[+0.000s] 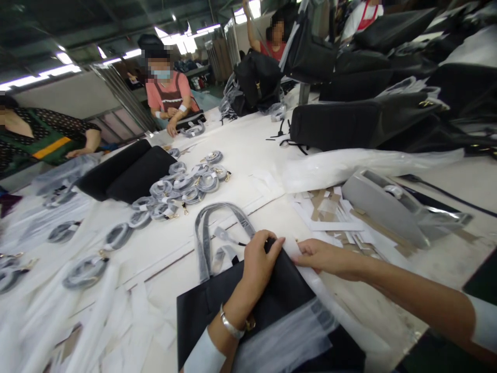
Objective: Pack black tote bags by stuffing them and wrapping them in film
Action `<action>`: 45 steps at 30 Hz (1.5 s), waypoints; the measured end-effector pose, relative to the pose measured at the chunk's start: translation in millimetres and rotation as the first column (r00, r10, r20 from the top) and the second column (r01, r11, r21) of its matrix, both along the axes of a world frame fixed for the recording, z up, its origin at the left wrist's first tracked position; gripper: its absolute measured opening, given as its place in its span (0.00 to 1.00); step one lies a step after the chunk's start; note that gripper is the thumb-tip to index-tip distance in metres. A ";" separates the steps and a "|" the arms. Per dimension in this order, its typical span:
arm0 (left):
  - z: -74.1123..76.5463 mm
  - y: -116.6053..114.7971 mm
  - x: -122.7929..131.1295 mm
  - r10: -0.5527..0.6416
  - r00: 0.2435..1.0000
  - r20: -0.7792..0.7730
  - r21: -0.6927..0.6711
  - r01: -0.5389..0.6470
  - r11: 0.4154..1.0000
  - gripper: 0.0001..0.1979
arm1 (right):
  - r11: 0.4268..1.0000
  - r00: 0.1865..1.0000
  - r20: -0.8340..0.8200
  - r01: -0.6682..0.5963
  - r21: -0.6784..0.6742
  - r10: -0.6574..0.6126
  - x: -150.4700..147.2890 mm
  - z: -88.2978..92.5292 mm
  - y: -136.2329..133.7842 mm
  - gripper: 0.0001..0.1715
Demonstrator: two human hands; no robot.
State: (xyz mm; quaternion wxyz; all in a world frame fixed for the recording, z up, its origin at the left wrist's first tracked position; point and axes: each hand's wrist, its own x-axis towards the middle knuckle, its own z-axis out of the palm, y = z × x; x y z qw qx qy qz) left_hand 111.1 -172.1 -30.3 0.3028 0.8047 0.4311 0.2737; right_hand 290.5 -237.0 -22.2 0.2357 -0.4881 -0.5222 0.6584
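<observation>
A black handbag (217, 305) lies flat on the white table in front of me, its wrapped grey handles (209, 228) pointing away. My left hand (258, 264) presses on the bag's top edge, fingers curled over it. My right hand (324, 256) pinches a clear plastic sleeve (287, 336) beside the bag's upper right corner. The plastic drapes over the bag's lower right part. A silver bracelet sits on my left wrist.
Several coiled wrapped straps (186, 189) lie mid-table, more at the left. A grey tape dispenser (388, 204) and paper scraps (334, 217) sit to the right. Black bags (349, 124) pile at the back right, two flat ones (124, 173) at the left. Other people work across the table.
</observation>
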 end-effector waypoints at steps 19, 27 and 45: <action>-22.9 7.7 3.8 -0.278 0.961 0.008 -0.010 0.278 0.960 0.15 | 0.982 0.918 0.365 0.101 0.162 -0.154 27.1 22.7 -106.2 0.17; -18.1 0.6 4.6 -0.192 0.981 -0.015 0.265 0.189 0.946 0.11 | 0.954 0.944 0.140 0.293 0.057 -0.298 0.0 -2.8 -140.5 0.22; -23.2 2.6 6.0 -0.186 0.961 -0.206 0.505 0.267 0.821 0.15 | 0.971 0.945 0.316 -0.148 0.186 0.083 40.9 4.6 -122.2 0.18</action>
